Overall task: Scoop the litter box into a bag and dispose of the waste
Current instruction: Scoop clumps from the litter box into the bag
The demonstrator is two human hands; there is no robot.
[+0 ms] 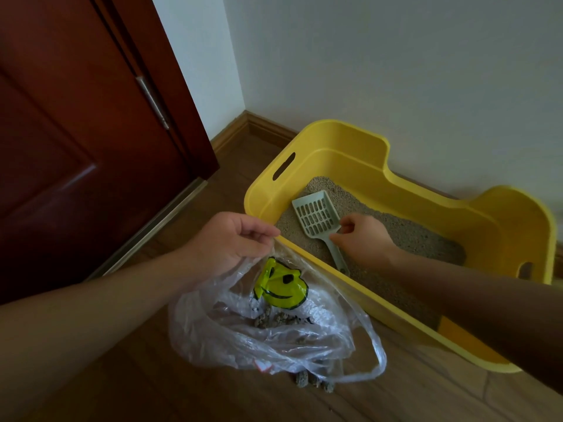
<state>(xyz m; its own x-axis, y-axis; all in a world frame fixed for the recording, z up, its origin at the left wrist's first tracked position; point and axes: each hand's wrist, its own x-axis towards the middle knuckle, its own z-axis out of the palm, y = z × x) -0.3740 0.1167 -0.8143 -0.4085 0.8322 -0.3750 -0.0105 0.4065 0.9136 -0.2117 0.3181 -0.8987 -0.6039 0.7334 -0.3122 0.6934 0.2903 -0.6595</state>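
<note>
Scoop [316, 216] lies flat on the litter in the litter box [350, 138], right hand [364, 237] loosely curled at its handle, grip not closed. Left hand [231, 242] pinches the bag [268, 327] rim at the box's near edge. Risk: bag mouth sags, and clumps [313, 383] at its bottom already look to sit on the floor, so more could spill.

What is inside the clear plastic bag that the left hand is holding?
The plastic bag holds grey-brown litter clumps. Wrinkled film and the yellow smiley print hide how much there is.

Two bare forearms, no sleeves, left grip [234, 239], right grip [362, 239]
</note>
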